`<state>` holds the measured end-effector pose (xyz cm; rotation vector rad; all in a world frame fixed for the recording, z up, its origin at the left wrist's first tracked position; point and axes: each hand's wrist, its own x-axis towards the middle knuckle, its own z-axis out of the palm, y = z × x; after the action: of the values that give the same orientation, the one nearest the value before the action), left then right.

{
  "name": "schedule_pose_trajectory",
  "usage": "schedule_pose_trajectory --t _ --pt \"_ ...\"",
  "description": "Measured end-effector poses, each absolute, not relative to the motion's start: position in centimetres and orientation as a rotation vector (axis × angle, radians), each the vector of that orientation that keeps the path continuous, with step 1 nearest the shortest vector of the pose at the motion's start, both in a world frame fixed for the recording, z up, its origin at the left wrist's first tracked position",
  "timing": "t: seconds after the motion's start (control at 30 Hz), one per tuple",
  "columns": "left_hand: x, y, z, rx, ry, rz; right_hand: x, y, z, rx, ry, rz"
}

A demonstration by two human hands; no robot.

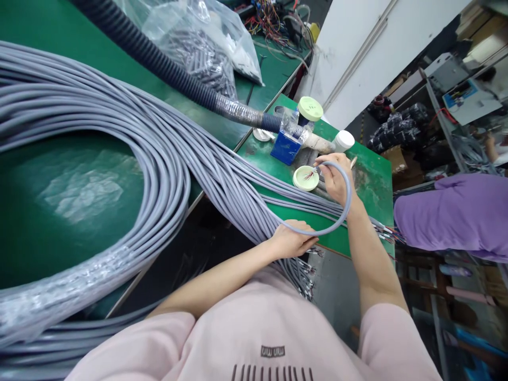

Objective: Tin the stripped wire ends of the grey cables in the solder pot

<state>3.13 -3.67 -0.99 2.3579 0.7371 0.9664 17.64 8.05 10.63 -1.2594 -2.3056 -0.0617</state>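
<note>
A grey cable [344, 217] bends in a loop between my hands. My right hand [336, 177] pinches it near its stripped end, whose thin coloured wires [311, 173] are over a small round light-green dish [305, 179]. My left hand [292, 241] is closed round the same cable lower down, beside a thick bundle of grey cables [222, 185]. A blue box [286, 147] stands just behind the dish, at the end of a black corrugated hose [170, 66]. The bundle's stripped ends [387, 233] lie under and past my right forearm.
A large cable coil [159, 196] lies on the green table [24, 211] at the left. Behind are a clear plastic bag [202, 47], a green-lidded jar [310, 108] and a white-lidded jar [344, 139]. A person in purple [452, 211] is at the right.
</note>
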Motion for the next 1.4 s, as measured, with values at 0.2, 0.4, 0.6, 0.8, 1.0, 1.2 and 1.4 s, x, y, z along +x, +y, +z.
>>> schedule_pose_trajectory --t 0.2,0.4,0.6,0.8,1.0,1.2,1.4 --pt "3.0 -3.7 -0.8 2.395 0.750 0.956 17.3 8.8 9.6 -1.289 -2.374 -0.079" --pt "3.0 -3.7 -0.6 2.494 0.800 0.967 17.0 9.2 8.8 -1.316 -2.405 -0.082" --pt "3.1 -3.7 -0.8 2.507 0.795 1.007 16.8 9.3 8.5 -1.307 -2.433 -0.118" --pt "3.3 -3.8 -1.3 2.509 0.797 1.047 16.4 9.1 8.7 -1.326 -2.471 -0.129" --pt "3.2 -3.8 -1.0 2.526 0.797 1.038 17.9 8.1 10.6 -1.312 -2.355 -0.216" --pt "2.8 -3.7 -0.7 2.415 0.749 1.024 21.8 8.4 11.7 -1.454 -2.155 -0.342" --pt "2.9 -3.7 -0.9 2.415 0.734 1.102 24.6 11.1 9.9 -1.543 -2.139 -0.359"
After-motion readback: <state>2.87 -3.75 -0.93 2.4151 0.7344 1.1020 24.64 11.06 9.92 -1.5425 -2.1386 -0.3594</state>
